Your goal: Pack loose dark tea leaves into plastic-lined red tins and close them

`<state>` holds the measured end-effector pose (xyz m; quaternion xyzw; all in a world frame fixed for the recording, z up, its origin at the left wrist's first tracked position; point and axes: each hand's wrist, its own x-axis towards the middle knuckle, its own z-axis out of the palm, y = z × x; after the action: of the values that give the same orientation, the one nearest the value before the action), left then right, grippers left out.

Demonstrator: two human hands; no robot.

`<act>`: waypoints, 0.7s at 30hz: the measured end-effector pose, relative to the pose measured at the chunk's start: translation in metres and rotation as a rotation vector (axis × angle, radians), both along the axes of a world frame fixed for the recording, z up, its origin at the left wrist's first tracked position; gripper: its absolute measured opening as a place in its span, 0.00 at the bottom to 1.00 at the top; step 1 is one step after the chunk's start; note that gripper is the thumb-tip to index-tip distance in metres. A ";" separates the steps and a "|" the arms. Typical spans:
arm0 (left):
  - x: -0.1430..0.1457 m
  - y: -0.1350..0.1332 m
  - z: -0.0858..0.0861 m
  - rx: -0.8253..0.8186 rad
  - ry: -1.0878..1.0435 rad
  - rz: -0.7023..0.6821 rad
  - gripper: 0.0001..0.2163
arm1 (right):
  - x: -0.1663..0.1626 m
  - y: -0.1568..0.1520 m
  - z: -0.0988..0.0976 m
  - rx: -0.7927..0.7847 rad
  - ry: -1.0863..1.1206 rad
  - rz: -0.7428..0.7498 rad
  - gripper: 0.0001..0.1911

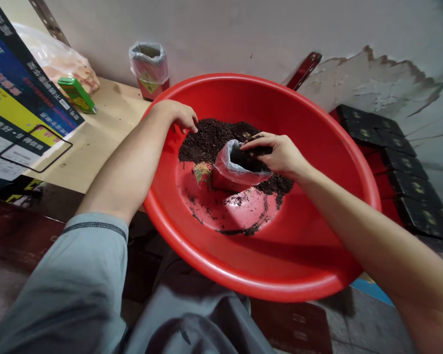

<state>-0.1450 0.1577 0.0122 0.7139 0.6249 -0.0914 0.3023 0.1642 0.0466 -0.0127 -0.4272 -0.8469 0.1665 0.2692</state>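
A wide red plastic basin (225,280) holds a heap of dark loose flakes (212,137) that look like tea leaves. Within it stands a small red box (225,181), slightly tilted, lined with a clear plastic bag (227,160) folded over its mouth. My right hand (276,150) is at the box's mouth, fingers curled round some of the dark flakes. Its fingertips reach over the bag's edge. My left hand (184,117) hangs over the basin's left rim, beside the heap, fingers loosely bent and holding nothing visible. A small patterned packet (200,173) lies partly under the flakes.
Another bag-lined red box (149,71) stands on the wooden board (110,105) at the left. Near it are a green box (77,94), a filled plastic bag (64,61) and a large printed carton (18,93). Several black-topped red boxes (402,162) line the wall at right.
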 end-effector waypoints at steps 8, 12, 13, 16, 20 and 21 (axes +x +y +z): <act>0.004 -0.006 0.002 0.003 0.008 0.027 0.31 | -0.011 -0.004 0.019 0.132 -0.505 0.085 0.19; 0.004 -0.004 0.000 0.010 -0.011 0.021 0.32 | -0.012 -0.004 0.026 0.239 -0.567 0.047 0.13; 0.004 -0.003 -0.001 0.008 -0.023 0.015 0.32 | -0.013 -0.005 0.026 0.250 -0.581 0.046 0.15; 0.002 0.001 -0.004 -0.008 -0.048 -0.008 0.33 | -0.018 -0.013 0.027 0.251 -0.644 0.062 0.20; -0.001 0.004 -0.006 -0.010 -0.074 -0.054 0.31 | -0.025 -0.026 0.028 0.281 -0.606 0.022 0.22; -0.001 0.004 -0.007 -0.007 -0.078 -0.062 0.30 | -0.025 -0.028 0.028 0.302 -0.558 -0.003 0.23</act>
<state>-0.1463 0.1619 0.0055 0.7349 0.5900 -0.0749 0.3258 0.1387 0.0182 0.0152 -0.4127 -0.9027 -0.0850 0.0871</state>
